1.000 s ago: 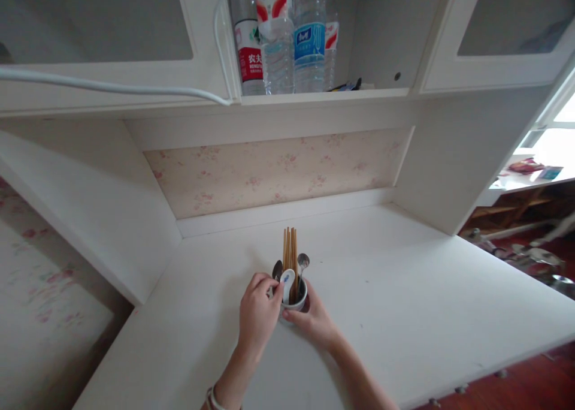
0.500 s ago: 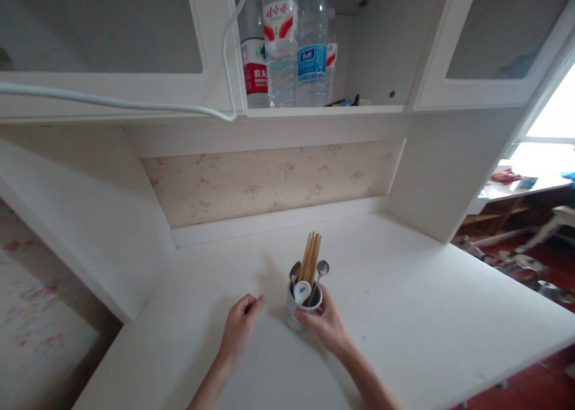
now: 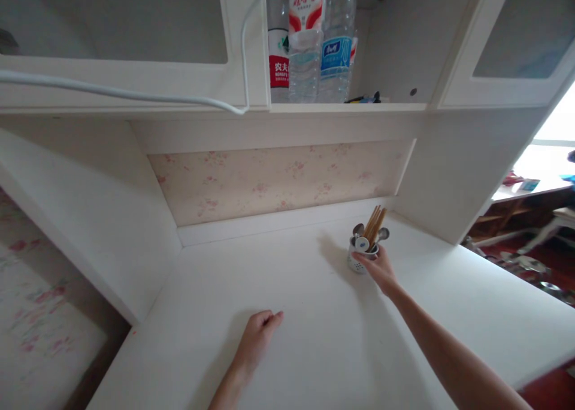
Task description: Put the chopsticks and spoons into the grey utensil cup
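Note:
My right hand (image 3: 378,270) grips a white utensil holder (image 3: 356,264) with a dark dotted pattern, thumb on the near side and fingers round its right. Wooden chopsticks (image 3: 374,223) stand in it beside metal spoons (image 3: 383,234) and a white spoon (image 3: 362,244) with a small blue mark. The holder is upright toward the back right of the white tabletop (image 3: 287,278); whether its base touches the surface I cannot tell. Nearer to me, my left hand (image 3: 259,333) is curled closed over the tabletop, apart from the holder, with nothing visible in it.
Overhead, an open cabinet shelf (image 3: 341,108) holds several plastic bottles (image 3: 306,44). A white cable (image 3: 179,98) hangs across the left cabinet door (image 3: 248,74). Upright panels (image 3: 467,164) bound both sides. Past the right table edge are a bright window and a cluttered lower area.
My right hand has carried the utensil holder away from me and to the right, toward the back panel. My left hand stays closed; the view has shifted slightly left.

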The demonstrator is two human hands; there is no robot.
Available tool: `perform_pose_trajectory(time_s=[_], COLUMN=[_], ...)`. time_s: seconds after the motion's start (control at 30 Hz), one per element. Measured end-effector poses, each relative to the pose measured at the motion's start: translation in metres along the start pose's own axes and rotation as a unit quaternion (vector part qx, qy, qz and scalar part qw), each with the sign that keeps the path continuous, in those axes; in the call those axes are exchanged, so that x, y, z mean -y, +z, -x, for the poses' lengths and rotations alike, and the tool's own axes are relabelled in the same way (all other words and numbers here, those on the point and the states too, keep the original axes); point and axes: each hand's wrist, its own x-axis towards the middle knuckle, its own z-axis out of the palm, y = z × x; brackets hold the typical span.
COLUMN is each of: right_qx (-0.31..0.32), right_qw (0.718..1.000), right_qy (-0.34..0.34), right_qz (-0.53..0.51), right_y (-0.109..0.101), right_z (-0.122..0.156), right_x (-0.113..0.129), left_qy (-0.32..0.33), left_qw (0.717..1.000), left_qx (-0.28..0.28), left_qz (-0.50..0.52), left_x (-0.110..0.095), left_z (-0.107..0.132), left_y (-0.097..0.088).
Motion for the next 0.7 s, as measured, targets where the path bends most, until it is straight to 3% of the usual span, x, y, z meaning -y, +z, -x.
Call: perform_pose_trajectory(time_s=[0.33,0.7], right_qx=[-0.01,0.024], right_qw=[0.999,0.998], right_qy=[-0.012,-0.014], right_qz=[0.04,0.064], right_y=[-0.001,-0.003], right_z=[-0.002,0.01], right_x=[-0.021,-0.004], left_qy=[-0.021,0.01], left_qw=[1.0,1.0], left_qx=[0.003,0.007], left_qz=[0.017,0.007], left_x=[-0.013,-0.009], left_z=[0.004,0.003], left_y=[-0.002,-0.003])
